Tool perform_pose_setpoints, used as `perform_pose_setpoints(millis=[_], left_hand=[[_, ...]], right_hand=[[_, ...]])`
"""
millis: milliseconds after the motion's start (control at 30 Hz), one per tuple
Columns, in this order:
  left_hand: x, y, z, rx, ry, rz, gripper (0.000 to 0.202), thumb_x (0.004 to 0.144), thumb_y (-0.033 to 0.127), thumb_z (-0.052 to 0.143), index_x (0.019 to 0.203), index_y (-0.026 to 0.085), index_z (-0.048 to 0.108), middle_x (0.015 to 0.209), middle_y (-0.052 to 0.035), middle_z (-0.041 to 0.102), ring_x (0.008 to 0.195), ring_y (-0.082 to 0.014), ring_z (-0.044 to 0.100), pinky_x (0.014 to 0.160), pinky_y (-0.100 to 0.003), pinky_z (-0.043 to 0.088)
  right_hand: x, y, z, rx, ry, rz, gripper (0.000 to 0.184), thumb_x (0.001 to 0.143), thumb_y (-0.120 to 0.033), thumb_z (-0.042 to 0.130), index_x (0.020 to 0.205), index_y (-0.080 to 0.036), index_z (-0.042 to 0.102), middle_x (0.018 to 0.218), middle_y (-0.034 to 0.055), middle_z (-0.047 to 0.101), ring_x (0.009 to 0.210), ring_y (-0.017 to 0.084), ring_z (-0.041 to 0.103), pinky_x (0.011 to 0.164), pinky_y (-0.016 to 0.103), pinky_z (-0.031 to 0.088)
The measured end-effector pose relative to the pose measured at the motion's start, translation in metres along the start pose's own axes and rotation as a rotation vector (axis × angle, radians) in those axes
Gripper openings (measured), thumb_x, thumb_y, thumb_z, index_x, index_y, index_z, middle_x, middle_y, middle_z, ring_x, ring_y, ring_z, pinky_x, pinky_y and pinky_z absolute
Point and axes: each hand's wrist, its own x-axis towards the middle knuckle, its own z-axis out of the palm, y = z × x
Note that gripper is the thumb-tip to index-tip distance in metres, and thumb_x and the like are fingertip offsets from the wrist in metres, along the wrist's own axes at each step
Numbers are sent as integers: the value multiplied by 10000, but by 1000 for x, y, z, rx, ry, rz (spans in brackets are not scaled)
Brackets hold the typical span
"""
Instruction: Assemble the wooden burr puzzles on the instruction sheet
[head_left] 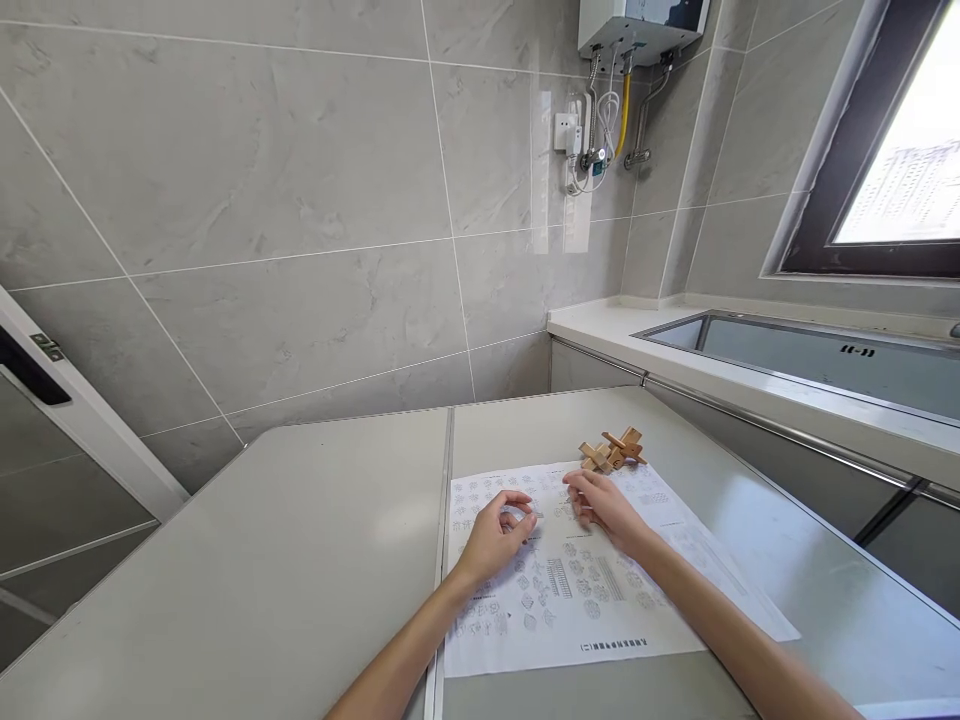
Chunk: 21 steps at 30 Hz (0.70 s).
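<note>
Brown wood in the head view, just beyond my right grip (594, 502): small blocks (616, 455) clustered at the far edge of a printed sheet (555, 575). Right fingers loosely bent, slightly apart, nothing visible in them. Nearer me, my left grip (501, 532) curls with a gap between thumb and fingers, empty as far as I can see. Touching the paper or hovering? Can't tell. Best handling, I'd judge: light fingertips, one hand steadying the wood, paper flat on the table (315, 560) beneath.
</note>
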Motion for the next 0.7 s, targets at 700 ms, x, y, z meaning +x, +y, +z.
perform_pose_setpoints(millis=[700], left_hand=[[-13,10,8,615,-177,291,199,993,310,557,821,213,575,709,25,634,620,-143,543,588,-255,365]], right_hand=[[-23,6,25,-858,-193,-449,211,1007,-324,467,855,-254,596,651,-10,628,611,205,585,612,294,366]])
